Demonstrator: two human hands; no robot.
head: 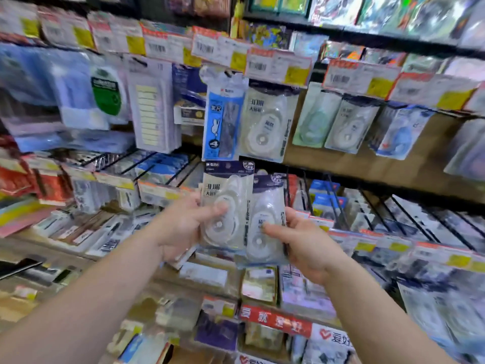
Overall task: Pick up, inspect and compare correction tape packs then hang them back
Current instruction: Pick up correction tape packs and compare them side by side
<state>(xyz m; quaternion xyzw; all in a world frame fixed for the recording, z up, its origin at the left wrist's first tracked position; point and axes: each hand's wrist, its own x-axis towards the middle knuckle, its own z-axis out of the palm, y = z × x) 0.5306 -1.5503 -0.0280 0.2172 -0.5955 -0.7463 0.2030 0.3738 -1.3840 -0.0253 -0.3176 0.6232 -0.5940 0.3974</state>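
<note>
Left hand [183, 224] gripping one correction tape pack [227, 206], right hand [301, 240] the other [267, 219], both upright, edges touching, directly below their matching hung pack [265, 124].

My two correction tape packs [227, 206]: glossy clear plastic over printed card. Hooks [332, 203]: black metal. Price tags [278, 65]: matt paper.

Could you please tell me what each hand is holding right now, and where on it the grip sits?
The left hand pinches one correction tape pack at its lower left edge; the right hand grips a second pack at its lower right edge.
</note>
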